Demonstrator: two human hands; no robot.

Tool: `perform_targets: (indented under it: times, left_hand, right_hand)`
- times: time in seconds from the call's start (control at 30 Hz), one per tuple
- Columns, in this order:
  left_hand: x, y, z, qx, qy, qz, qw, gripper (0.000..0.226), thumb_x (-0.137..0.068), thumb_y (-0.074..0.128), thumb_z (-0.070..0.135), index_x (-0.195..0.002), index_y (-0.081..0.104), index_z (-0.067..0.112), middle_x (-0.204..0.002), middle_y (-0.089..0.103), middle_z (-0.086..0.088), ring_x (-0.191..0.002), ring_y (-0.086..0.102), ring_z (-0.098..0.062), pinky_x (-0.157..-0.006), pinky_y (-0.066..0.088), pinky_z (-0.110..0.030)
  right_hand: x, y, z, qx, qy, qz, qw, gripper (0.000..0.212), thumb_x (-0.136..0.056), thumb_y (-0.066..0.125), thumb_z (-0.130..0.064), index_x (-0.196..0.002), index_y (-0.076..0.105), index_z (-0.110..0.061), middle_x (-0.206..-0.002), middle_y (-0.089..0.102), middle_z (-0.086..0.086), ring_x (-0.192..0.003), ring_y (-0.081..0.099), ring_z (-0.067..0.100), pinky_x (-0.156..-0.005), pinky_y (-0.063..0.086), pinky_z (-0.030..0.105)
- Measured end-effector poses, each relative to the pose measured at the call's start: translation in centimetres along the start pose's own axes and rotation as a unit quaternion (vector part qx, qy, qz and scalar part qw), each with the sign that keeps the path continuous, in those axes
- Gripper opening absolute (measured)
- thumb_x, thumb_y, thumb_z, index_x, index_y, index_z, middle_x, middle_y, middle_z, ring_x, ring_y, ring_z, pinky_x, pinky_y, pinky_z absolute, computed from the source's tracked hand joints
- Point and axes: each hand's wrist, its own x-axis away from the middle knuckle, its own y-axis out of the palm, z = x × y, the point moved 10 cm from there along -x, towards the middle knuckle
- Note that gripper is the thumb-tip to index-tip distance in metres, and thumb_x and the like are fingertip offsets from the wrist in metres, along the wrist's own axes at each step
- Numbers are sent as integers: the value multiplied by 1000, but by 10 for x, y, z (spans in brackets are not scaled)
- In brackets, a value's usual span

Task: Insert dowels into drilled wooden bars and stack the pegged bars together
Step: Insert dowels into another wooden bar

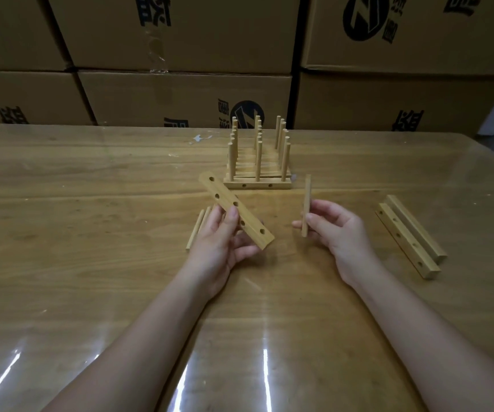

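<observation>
A drilled bar (236,214), its holes still empty, is gripped in the left hand (220,239), and one dowel (306,205) is pinched upright in the right hand (339,230), apart from the bar. Behind them on the counter (91,179), a stack (257,162) of pegged bars is finished. Two bars (409,234) at right and loose dowels (198,227) at left are left to do.

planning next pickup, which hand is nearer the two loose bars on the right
Right. The right hand, pinching a dowel, sits left of the loose bars; the left hand, holding a drilled bar, is farther left.
</observation>
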Motion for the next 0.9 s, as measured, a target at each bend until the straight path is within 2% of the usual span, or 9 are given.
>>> perform_targets:
  times: [0.1,0.3,0.4,0.47,0.53,0.6,0.73,0.8,0.9]
  left_hand:
    - [1,6,-2,-30,-12,-25,999,36,-80,59,29,-115,56,21,-93,74,-5,-82,72,-21,-64,59,-26]
    - [5,9,-8,-75,-35,-34,996,36,-78,62,32,-108,65,11,-82,73,-5,-66,68,-10,-54,53,-21]
    - [4,5,-14,-127,-56,-28,990,21,-90,55,25,-103,66,11,-73,69,-2,-60,63,-9,-52,51,-20]
    - [4,4,-13,-160,-52,-23,986,21,-96,46,18,-98,65,12,-71,66,-1,-59,59,-10,-52,49,-19]
    - [5,7,-12,-175,-44,-26,983,24,-99,40,17,-97,64,14,-72,63,-1,-58,55,-10,-52,47,-20]
    - [6,9,-11,-163,-45,-20,985,26,-99,39,17,-111,62,21,-72,61,0,-59,54,-10,-53,47,-21]
    - [7,14,-8,-183,-31,-28,982,36,-100,37,16,-131,50,29,-71,58,1,-57,51,-8,-48,43,-21]
    - [9,16,-7,-194,-27,-35,980,36,-100,36,16,-131,49,30,-71,58,1,-56,50,-8,-47,41,-20]
    - [11,19,-5,-205,-21,-40,978,36,-100,36,15,-122,53,38,-71,59,1,-56,50,-8,-48,41,-19]
  right_hand:
    - [-1,-1,-1,-6,-13,16,1000,19,-86,61,-4,-95,64,-20,-84,72,-7,-82,71,18,-69,55,21]
    - [-2,2,2,-32,-3,3,999,15,-87,60,-4,-99,61,-13,-84,73,2,-80,71,19,-72,57,26]
    - [-1,5,0,-28,-3,-10,1000,15,-89,58,-5,-101,58,-13,-87,73,5,-83,70,21,-71,57,25]
    - [0,7,0,-19,-7,-15,1000,16,-88,58,-5,-101,57,-14,-86,73,4,-83,70,19,-71,56,23]
    - [1,7,-3,13,-19,-17,1000,17,-88,57,-4,-100,57,-15,-83,73,2,-81,70,15,-71,54,19]
    - [2,8,-5,64,-39,-8,997,16,-90,54,-4,-99,58,-16,-76,70,0,-75,67,7,-70,51,16]
    - [4,10,-11,198,-90,9,976,11,-96,44,-13,-101,54,-16,-67,50,-9,-54,43,-2,-55,37,16]
    - [7,15,-16,235,-116,-4,965,12,-98,42,-17,-99,54,-19,-63,45,-10,-52,39,-1,-52,33,19]
    - [10,18,-23,256,-145,-13,956,15,-98,42,-18,-98,57,-15,-62,53,-20,-59,47,-7,-57,35,11]
